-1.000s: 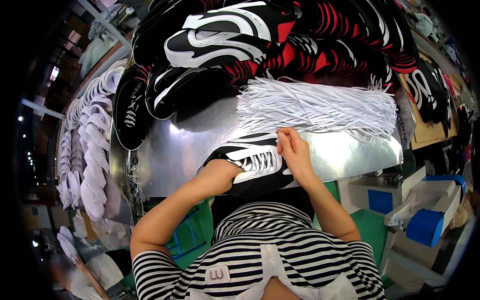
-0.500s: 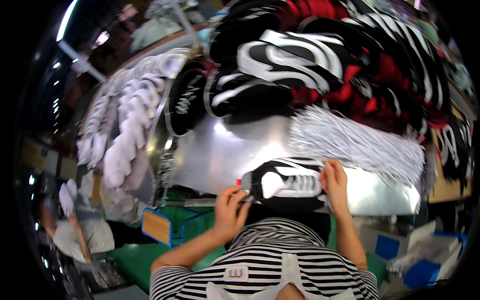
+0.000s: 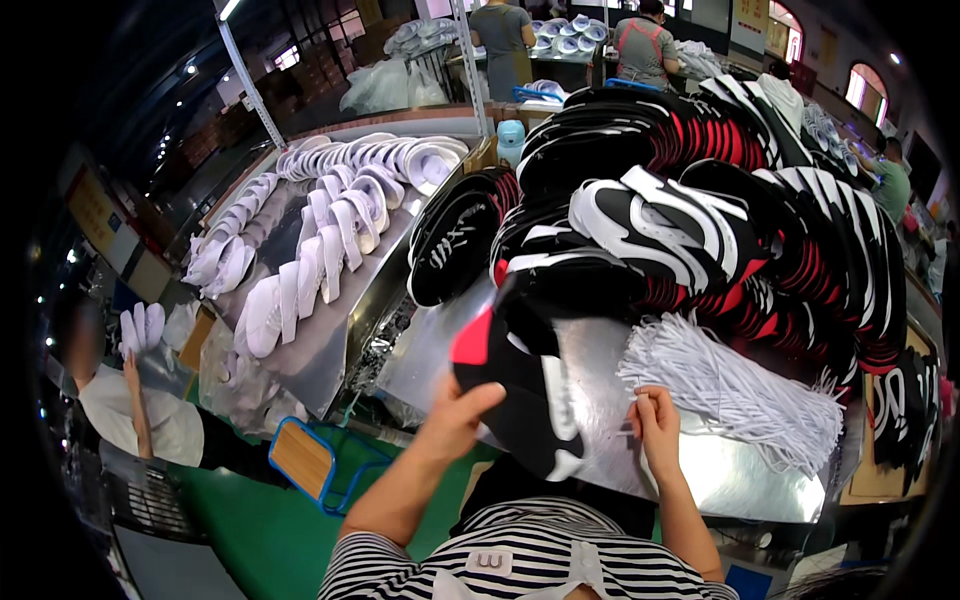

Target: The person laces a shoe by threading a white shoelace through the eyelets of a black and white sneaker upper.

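Observation:
My left hand (image 3: 455,420) grips a black shoe upper (image 3: 515,400) with a red patch and a white side panel. The upper is tilted up over the near edge of the metal table. My right hand (image 3: 657,425) is apart from it, fingers pinched together close to the left end of a bundle of white shoelaces (image 3: 735,390). What that pinch holds, if anything, is too small to make out. Beyond my hands lies a big heap of black, white and red shoe uppers (image 3: 800,240), with one white-striped upper (image 3: 650,230) on top.
Rows of white shoe uppers (image 3: 325,240) cover a second table at left. A blue-framed stool (image 3: 305,460) stands on the green floor. One person (image 3: 140,410) at left holds white pieces; others work at far tables. A blue bottle (image 3: 510,140) stands behind the heap.
The shoe upper, flat between both hands before, is now lifted and turned in my left hand. My right hand has come off it. The view has shifted, showing more of the room.

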Demonstrator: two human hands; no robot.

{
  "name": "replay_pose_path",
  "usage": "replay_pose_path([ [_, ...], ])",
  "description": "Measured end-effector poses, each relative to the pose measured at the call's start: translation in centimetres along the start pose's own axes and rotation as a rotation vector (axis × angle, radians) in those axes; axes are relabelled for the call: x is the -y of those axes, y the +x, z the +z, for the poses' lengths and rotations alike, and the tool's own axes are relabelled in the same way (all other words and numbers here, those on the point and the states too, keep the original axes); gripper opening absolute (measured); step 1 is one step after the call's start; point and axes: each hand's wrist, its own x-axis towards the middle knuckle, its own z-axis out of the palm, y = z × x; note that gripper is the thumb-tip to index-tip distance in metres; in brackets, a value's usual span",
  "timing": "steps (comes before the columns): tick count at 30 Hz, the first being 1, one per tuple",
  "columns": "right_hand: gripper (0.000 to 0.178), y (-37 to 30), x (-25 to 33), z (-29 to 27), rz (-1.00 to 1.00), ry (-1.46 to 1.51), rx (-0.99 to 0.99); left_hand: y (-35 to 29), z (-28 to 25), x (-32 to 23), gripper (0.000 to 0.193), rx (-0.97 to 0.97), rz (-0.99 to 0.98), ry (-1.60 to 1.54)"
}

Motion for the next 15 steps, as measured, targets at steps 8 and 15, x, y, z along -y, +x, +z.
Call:
replay_pose_path([
  [8,0.014,-0.2,-5.9,-1.9,-0.159,-0.39,-0.013,21.5,-13.0,0.0,0.029,-0.372,0.336,1.903],
  [15,0.016,-1.2,-5.9,-2.6,-0.182,-0.485,-0.078,25.2,-13.6,4.6,0.051,-0.27,0.272,1.908],
])
